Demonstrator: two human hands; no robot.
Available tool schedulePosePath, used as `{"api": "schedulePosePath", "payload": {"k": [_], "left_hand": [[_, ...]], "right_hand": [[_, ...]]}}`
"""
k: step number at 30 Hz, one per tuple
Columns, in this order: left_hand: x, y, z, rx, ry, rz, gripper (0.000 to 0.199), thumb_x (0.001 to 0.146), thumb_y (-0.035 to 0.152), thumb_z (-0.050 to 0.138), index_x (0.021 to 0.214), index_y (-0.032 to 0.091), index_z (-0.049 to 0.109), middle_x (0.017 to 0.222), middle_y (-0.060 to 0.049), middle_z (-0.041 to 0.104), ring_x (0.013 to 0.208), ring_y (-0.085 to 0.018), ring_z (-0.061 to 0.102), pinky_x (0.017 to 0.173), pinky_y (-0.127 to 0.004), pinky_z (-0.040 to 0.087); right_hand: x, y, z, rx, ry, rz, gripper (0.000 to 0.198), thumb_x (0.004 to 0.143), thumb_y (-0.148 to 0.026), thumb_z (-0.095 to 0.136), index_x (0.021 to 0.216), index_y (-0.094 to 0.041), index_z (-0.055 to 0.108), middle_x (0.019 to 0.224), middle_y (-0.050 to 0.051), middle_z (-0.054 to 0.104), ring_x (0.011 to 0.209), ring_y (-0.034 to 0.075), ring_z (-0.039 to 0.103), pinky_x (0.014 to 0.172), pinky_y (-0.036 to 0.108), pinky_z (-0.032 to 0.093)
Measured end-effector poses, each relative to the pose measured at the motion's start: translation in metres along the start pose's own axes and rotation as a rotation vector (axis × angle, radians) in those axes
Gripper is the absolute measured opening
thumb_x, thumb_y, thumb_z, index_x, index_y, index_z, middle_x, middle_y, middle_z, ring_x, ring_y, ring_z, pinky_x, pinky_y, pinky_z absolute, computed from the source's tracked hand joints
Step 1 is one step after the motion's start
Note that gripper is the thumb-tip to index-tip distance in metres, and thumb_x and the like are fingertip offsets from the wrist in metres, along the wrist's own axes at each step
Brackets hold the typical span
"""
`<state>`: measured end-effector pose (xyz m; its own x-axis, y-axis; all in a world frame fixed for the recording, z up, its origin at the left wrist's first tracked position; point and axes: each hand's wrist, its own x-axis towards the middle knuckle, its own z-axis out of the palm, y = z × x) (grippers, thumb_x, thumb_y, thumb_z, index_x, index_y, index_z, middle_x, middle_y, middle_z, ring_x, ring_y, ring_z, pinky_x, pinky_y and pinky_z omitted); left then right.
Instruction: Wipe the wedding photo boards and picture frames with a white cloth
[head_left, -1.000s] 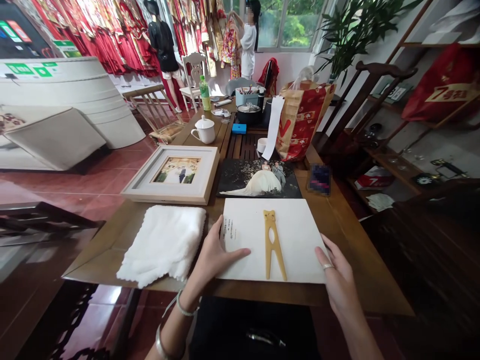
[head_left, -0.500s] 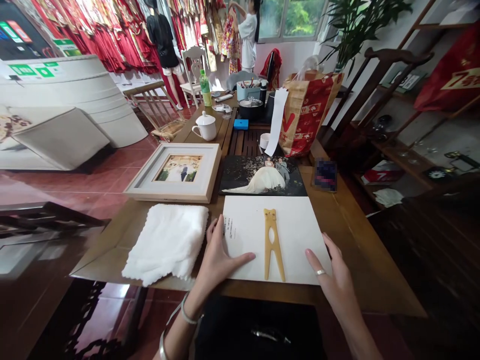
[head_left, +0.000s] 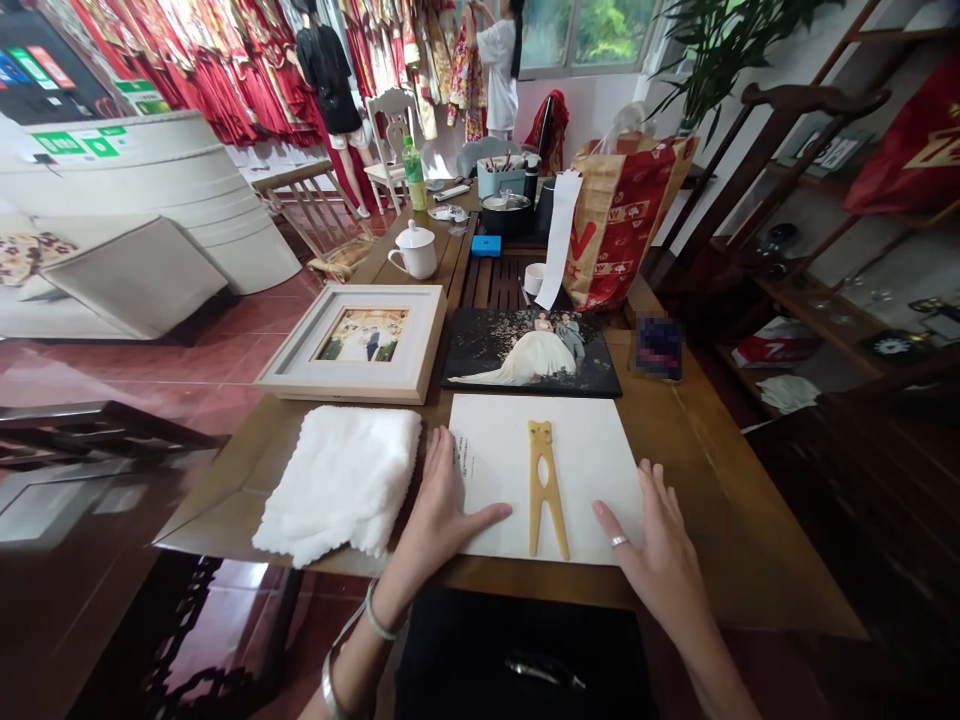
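A white panel lies flat on the wooden table, with small dark print near its left side. On it rests a flat, yellowish, cat-shaped piece with two long legs. My left hand is open at the panel's left edge, thumb stretched over the top and fingers along the side. At the right edge, my right hand is open too, ringed finger and thumb over the white surface, other fingers spread beside it. A folded white cloth lies left of my left hand.
Behind the panel lies a dark wedding photo panel, beside a pale-framed wedding photo. Farther back stand a lidded white cup, a green bottle and a red-and-tan paper bag. Two people are by the hanging garments.
The white panel's right side has shifted inward and looks lower. My right hand has moved slightly left, its fingers straighter. My left fingers have straightened along the left edge.
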<state>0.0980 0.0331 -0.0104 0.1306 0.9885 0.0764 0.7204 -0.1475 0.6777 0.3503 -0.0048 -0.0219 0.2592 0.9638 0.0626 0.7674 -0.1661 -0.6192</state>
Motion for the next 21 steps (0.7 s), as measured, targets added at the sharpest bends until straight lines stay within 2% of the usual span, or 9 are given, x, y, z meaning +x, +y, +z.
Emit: {"api": "schedulePosePath", "payload": {"k": [7,10,12,15,17,19,21], "left_hand": [[0.004,-0.006,0.002,0.082,-0.045,0.069,0.106,0.075,0.061,0.061,0.145,0.012,-0.002,0.151,-0.027,0.008,0.139,-0.036,0.003,0.111,-0.056,0.017],[0.004,-0.003,0.004,0.107,-0.045,0.075,0.106,0.075,0.058,0.063,0.145,0.011,-0.001,0.15,-0.028,0.008,0.139,-0.036,0.002,0.11,-0.057,0.018],[-0.001,0.009,0.0,0.107,-0.014,0.1,0.099,0.078,0.053,0.062,0.145,0.013,0.002,0.152,-0.025,0.003,0.139,-0.036,-0.002,0.109,-0.058,0.018],[-0.021,0.035,-0.022,0.063,0.042,0.173,0.069,0.089,0.036,0.052,0.145,0.023,0.015,0.155,-0.013,0.006,0.14,-0.031,0.005,0.11,-0.051,0.023],[-0.036,0.042,-0.048,0.039,0.056,0.228,0.055,0.091,0.025,0.046,0.142,0.029,0.025,0.151,-0.006,0.026,0.136,-0.024,0.026,0.11,-0.043,0.03],[-0.048,0.03,-0.074,0.138,0.102,0.233,0.055,0.087,0.015,0.04,0.14,0.031,0.03,0.143,-0.003,0.041,0.132,-0.022,0.036,0.109,-0.042,0.032],[-0.054,0.002,-0.095,0.349,0.095,0.214,0.071,0.078,0.01,0.039,0.145,0.025,0.02,0.146,-0.007,0.035,0.136,-0.028,0.027,0.109,-0.05,0.029]], "right_hand": [[0.003,0.003,0.0,-0.051,-0.035,-0.028,0.081,0.085,-0.055,0.042,0.146,-0.007,0.017,0.152,0.019,0.021,0.142,0.031,0.016,0.113,0.052,0.022],[0.003,0.005,-0.003,-0.043,-0.047,-0.033,0.08,0.085,-0.056,0.044,0.144,-0.007,0.023,0.152,0.019,0.024,0.141,0.03,0.018,0.113,0.052,0.023],[0.005,0.006,-0.006,-0.034,-0.032,-0.024,0.076,0.084,-0.056,0.046,0.141,-0.009,0.031,0.15,0.018,0.028,0.14,0.031,0.023,0.111,0.052,0.028],[0.012,0.01,-0.013,-0.002,0.009,-0.027,0.063,0.084,-0.052,0.048,0.134,-0.014,0.043,0.143,0.016,0.043,0.132,0.031,0.039,0.106,0.052,0.035],[0.023,0.013,-0.017,0.04,0.015,-0.067,0.057,0.084,-0.049,0.05,0.133,-0.019,0.044,0.136,0.014,0.051,0.126,0.03,0.048,0.103,0.051,0.04],[0.039,0.017,-0.019,0.098,-0.023,-0.165,0.053,0.084,-0.044,0.052,0.132,-0.023,0.045,0.135,0.01,0.054,0.124,0.028,0.05,0.102,0.048,0.042],[0.058,0.019,-0.017,0.158,-0.029,-0.266,0.049,0.083,-0.041,0.054,0.128,-0.023,0.049,0.137,0.009,0.051,0.126,0.026,0.048,0.104,0.046,0.04]]}}
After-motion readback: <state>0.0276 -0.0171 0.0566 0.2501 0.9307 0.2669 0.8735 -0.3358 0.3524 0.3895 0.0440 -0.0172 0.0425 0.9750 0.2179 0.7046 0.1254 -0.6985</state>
